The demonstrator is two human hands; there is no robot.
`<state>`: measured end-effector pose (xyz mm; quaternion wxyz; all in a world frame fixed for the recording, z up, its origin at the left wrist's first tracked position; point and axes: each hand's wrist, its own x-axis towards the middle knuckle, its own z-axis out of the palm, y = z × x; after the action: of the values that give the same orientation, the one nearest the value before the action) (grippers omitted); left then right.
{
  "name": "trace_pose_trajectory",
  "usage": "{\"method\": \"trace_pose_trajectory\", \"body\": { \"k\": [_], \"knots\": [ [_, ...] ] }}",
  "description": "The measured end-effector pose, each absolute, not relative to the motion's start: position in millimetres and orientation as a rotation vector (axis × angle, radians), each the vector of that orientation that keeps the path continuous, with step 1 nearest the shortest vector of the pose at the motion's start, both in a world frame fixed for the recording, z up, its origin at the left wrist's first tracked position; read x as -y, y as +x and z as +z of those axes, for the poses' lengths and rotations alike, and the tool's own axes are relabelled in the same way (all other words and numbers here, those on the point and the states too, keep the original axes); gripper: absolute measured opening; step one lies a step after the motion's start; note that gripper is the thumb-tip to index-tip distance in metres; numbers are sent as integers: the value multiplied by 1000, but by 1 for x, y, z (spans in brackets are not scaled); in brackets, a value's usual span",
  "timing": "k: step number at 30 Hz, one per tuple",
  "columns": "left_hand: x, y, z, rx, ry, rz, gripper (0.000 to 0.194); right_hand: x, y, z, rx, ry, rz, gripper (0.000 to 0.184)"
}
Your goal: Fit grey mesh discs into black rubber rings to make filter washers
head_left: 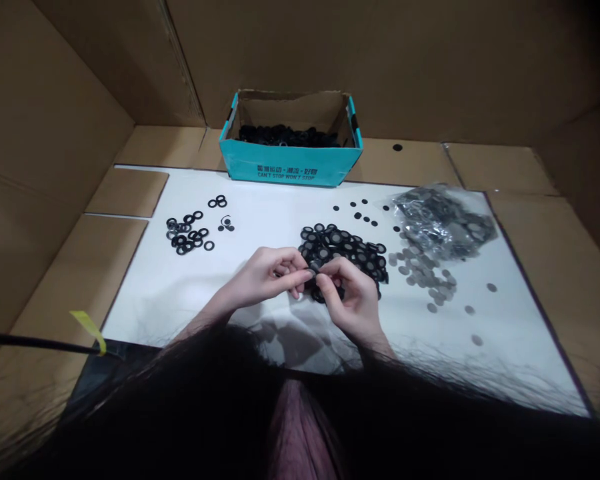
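Observation:
My left hand [283, 275] and my right hand [349, 293] meet over the near side of a heap of black ringed discs [347, 243] with grey centres. Between the fingertips of both hands is a small dark disc [313, 268], pinched from either side. Fingers cover part of it, so its details do not show. To the right of the heap lie loose grey discs [425, 270]. Off to the left is a group of black rings [187, 233], with a few small black discs [226, 225] beside it.
A turquoise cardboard box [290, 162] holding many black pieces stands at the back. A clear plastic bag [443, 223] of grey discs lies at the right. Cardboard walls [390, 67] surround the white board [260, 213]. A black cable with a yellow tie [90, 327] enters from the left.

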<state>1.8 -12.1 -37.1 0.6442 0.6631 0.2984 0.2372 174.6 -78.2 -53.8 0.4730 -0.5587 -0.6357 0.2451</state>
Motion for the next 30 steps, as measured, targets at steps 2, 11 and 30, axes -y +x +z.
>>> {"method": "trace_pose_trajectory", "body": {
  "k": [2, 11, 30],
  "knots": [
    [11, 1, -36, -682, 1540, 546, 18, 78, 174, -53, 1557, -1362, 599, 15],
    [11, 1, -34, -687, 1523, 589, 17, 77, 172, -50, 1585, -1338, 603, 17],
    [14, 3, -33, -652, 1445, 478, 16, 64, 186, -55, 1778, -1123, 696, 22]
  ]
}}
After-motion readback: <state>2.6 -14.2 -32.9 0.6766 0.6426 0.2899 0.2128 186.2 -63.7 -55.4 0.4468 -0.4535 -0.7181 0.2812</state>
